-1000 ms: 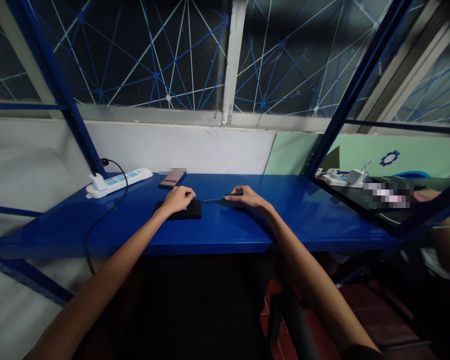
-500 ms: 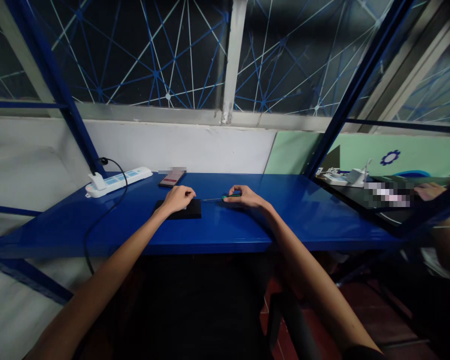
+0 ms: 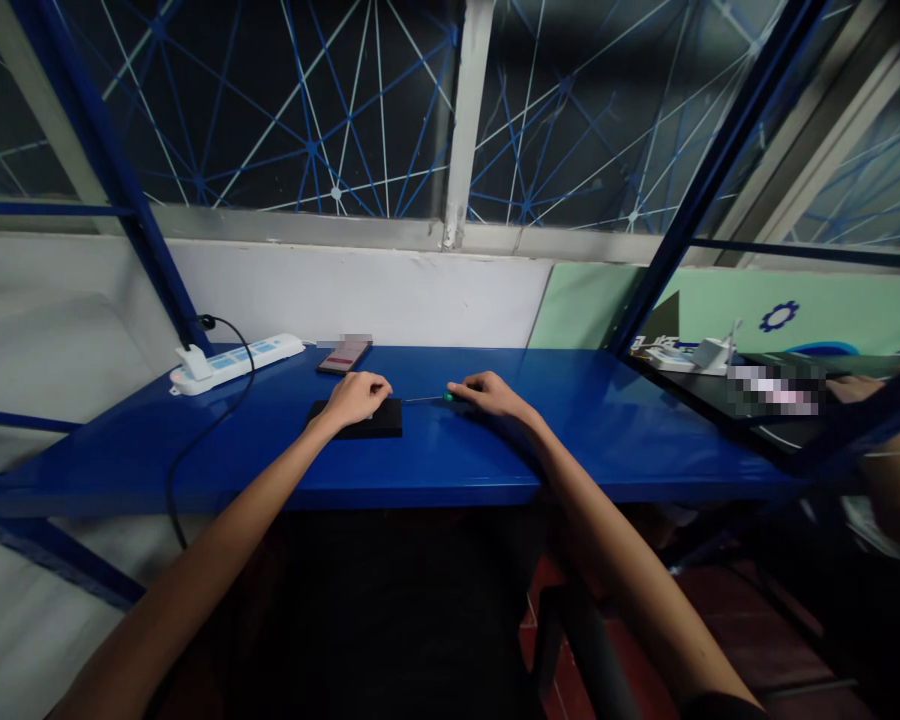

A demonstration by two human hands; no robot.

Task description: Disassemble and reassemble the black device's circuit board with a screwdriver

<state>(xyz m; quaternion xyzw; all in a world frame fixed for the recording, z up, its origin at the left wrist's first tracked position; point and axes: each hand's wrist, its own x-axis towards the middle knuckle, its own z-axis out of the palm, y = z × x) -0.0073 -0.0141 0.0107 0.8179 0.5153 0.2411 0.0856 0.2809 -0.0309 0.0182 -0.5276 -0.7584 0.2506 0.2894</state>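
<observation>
My left hand point(image 3: 357, 396) rests with curled fingers on top of a flat black device point(image 3: 367, 420) lying on the blue table point(image 3: 435, 450), pressing on it rather than gripping it. My right hand point(image 3: 489, 393) is closed around the green handle of a thin screwdriver point(image 3: 429, 399), whose metal shaft points left toward the black device. The tip lies just right of the device's edge, close above the table.
A white power strip point(image 3: 234, 362) with a black cable sits at the table's back left. A phone point(image 3: 343, 356) lies behind the black device. To the right, another bench holds white parts point(image 3: 709, 354), and another person's arm point(image 3: 896, 490) shows at the right edge.
My right hand's fingers shifted on the screwdriver handle, lifting slightly and then closing down over it. My left hand and the black device stayed put.
</observation>
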